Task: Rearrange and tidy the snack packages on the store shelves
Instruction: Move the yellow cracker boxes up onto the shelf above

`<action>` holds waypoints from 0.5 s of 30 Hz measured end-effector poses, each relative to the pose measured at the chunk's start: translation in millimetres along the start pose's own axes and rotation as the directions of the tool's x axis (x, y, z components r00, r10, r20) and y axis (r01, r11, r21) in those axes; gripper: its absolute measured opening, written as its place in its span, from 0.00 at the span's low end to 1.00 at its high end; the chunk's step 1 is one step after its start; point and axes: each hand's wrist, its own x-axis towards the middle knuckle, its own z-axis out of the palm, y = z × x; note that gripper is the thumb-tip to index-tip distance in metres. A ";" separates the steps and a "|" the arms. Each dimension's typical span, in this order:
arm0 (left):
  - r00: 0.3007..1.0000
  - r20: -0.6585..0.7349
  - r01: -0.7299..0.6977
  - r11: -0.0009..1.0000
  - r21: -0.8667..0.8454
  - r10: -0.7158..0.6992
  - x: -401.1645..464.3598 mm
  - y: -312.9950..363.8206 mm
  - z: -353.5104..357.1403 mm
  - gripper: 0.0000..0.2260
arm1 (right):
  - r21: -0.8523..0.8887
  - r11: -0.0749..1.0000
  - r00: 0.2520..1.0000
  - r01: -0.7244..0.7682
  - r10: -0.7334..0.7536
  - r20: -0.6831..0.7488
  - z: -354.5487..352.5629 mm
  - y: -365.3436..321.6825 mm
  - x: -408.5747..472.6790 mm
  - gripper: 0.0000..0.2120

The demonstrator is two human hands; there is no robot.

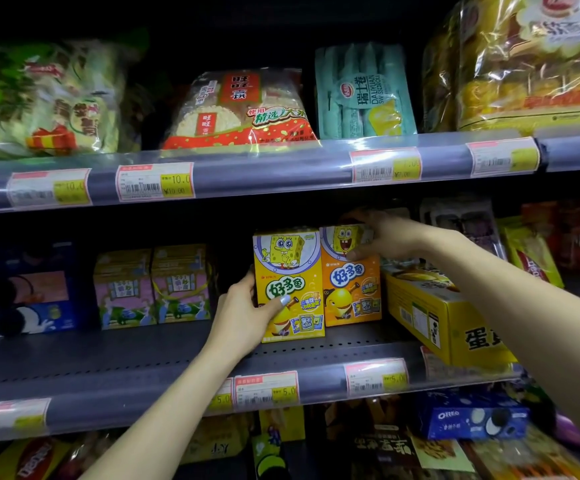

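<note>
Yellow cardboard fills the middle of the head view: a yellow cartoon box (288,285) stands upright on the middle shelf (143,358), with an orange cartoon box (350,289) touching its right side and set a little farther back. The left hand (243,313) grasps the yellow box low on its left edge, thumb across the front panel and fingers hidden behind, probably to steady it or slide it into line. The right hand (385,237) reaches in under the upper shelf and closes on the top right corner of the orange box, thumb on the front face, the other fingers curled over the top; that hold looks suited to drawing the box forward so both fronts sit flush. To the right, a long yellow carton (447,317) lies angled, its near end reaching the shelf lip, just beside the orange box. To the left, past a bare stretch of shelf, two pink-and-yellow boxes (153,289) stand side by side, and a blue cookie package (22,292) sits at the far left. Rice cracker bags (240,112) and a teal roll pack (364,95) stand on the shelf above. Facing up the pair seems under way; the angled carton looks untidy yet
</note>
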 end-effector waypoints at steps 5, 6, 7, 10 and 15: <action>1.000 -0.010 0.003 1.000 0.022 -0.003 0.4 1.6 3.1 0.17 | -0.046 0.999 1.000 0.011 -0.012 -0.025 0.5 0.1 -0.9 0.34; 1.000 -0.012 0.001 1.000 0.028 0.000 0.1 2.1 3.5 0.18 | -0.077 0.997 0.999 0.017 -0.019 -0.026 0.7 -0.6 -1.4 0.34; 1.000 -0.015 -0.006 0.999 0.038 0.006 -0.5 2.7 4.0 0.19 | -0.127 0.992 0.999 0.026 -0.030 -0.026 0.7 -1.5 -1.7 0.35; 1.000 -0.016 -0.019 0.998 0.067 0.020 -2.8 4.4 4.4 0.20 | -0.257 0.965 0.998 0.049 -0.057 -0.021 0.4 -3.8 -2.1 0.36; 1.000 -0.012 -0.001 0.996 0.094 0.002 -2.8 6.2 3.4 0.21 | -0.331 0.943 0.999 0.042 -0.049 -0.011 0.5 -3.6 -3.2 0.37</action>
